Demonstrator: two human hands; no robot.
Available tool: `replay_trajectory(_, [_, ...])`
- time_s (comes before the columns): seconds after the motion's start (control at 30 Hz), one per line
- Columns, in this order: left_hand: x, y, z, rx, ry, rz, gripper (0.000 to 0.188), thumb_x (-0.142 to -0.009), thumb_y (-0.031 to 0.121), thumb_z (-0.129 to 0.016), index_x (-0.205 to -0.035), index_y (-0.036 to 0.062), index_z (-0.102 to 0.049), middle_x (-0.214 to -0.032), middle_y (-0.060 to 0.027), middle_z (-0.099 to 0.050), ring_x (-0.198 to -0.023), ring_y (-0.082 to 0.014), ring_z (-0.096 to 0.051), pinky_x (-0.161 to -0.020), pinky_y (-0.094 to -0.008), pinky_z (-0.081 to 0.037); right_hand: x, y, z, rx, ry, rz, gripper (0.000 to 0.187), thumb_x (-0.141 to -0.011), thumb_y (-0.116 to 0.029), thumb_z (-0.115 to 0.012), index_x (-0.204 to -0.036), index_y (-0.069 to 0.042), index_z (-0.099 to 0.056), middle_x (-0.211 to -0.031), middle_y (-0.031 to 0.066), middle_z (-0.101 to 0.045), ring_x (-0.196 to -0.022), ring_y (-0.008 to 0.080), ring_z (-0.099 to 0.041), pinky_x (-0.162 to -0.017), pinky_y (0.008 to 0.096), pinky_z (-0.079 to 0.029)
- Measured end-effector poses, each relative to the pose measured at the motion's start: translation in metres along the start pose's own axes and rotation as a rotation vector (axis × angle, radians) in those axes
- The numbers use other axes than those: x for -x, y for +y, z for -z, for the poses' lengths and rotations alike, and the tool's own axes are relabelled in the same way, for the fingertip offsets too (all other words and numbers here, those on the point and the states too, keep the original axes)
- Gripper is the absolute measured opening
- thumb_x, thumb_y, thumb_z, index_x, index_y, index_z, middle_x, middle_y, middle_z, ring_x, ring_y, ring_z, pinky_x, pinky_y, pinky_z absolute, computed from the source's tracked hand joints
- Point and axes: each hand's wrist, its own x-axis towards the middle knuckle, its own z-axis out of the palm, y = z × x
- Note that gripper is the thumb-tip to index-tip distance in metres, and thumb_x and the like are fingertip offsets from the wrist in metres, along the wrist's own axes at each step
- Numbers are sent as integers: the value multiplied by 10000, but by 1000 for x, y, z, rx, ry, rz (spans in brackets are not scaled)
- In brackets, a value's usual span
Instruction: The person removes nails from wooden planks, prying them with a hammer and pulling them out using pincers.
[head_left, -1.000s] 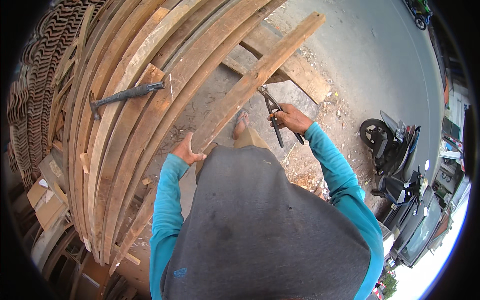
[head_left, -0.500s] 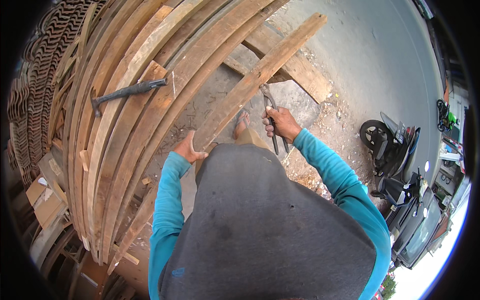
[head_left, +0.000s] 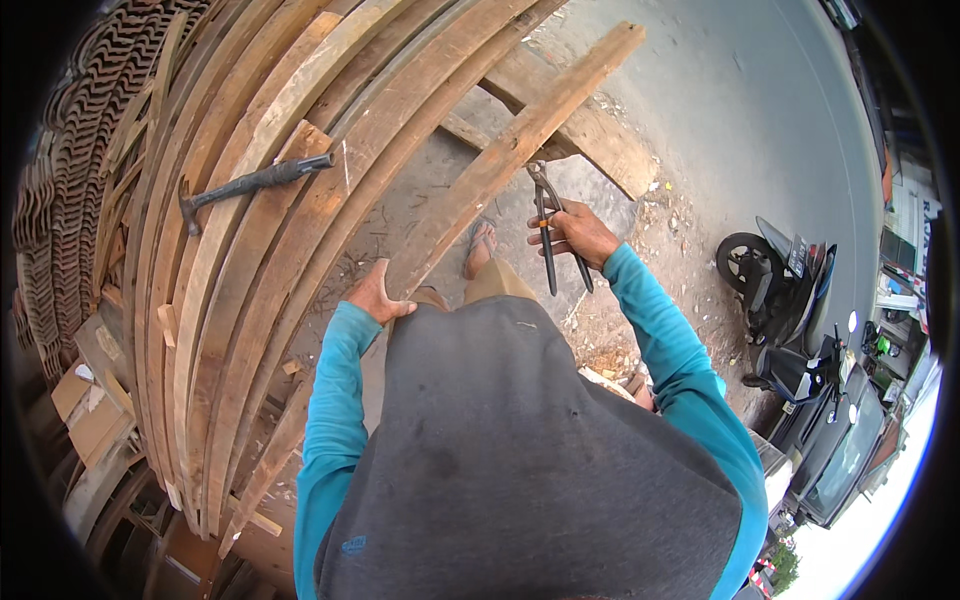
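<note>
My left hand (head_left: 372, 294) grips the near end of a long wooden beam (head_left: 490, 172), its thumb on the end and the fingers mostly hidden. The beam slants up and away to the right. My right hand (head_left: 587, 234) holds a pair of pincers (head_left: 537, 171) with dark handles, the handles spread apart and the fingers loosely around one of them. The pincers' jaws are at the beam's right edge; whether they touch it or grip a nail is too small to tell.
Stacked wooden beams (head_left: 265, 215) fill the left, with a hammer (head_left: 255, 183) lying across them. Behind them are roof tiles (head_left: 95, 170). A plank (head_left: 610, 150) lies under the held beam. My sandalled foot (head_left: 480, 248) stands below. A motorbike (head_left: 765, 275) is parked at right.
My right hand has loosened its fingers, and the pincers' handles have spread and shifted slightly right. The beam's far end has shifted slightly left in view; my left hand stays on its near end.
</note>
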Motion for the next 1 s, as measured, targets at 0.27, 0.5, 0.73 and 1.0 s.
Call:
replay_trajectory(0.27, [13,23,-4,-11,53,35,1060,-673,336,-869,-1475,-53,-296,-1358,-324,-525,-1283,-433,-519,-1066,-436,-437,-8,-59,57,241,-123,-114,477,-952,-97,-419,-1395,77,-398,-1162,219,-648,-986,298,-713,-823,381,-626])
replay_trajectory(0.5, [17,31,-9,-110,153,84,852,-676,316,-862,-1356,48,-425,-1239,-244,-620,-1144,-411,-612,-963,-463,-489,-21,-69,73,314,-231,-181,421,-944,-106,-451,-1326,72,-449,-1119,218,-687,-959,308,-729,-775,378,-639])
replay_trajectory(0.73, [16,32,-5,-109,94,126,972,-668,309,-875,-1429,-2,-357,-1287,-290,-570,-1223,-423,-557,-1020,-450,-454,-30,-38,76,67,-243,-163,288,-1002,-182,-471,-1158,37,-572,-797,54,-584,-613,149,-577,-546,294,-524])
replay_trajectory(1.0, [-2,-3,-4,7,29,-37,1051,-659,360,-882,-1455,-46,-329,-1359,-295,-522,-1294,-389,-510,-1085,-420,-408,-37,66,-115,-632,178,54,250,-1011,-200,-502,-1118,25,-524,-808,53,-543,-631,163,-532,-565,322,-499])
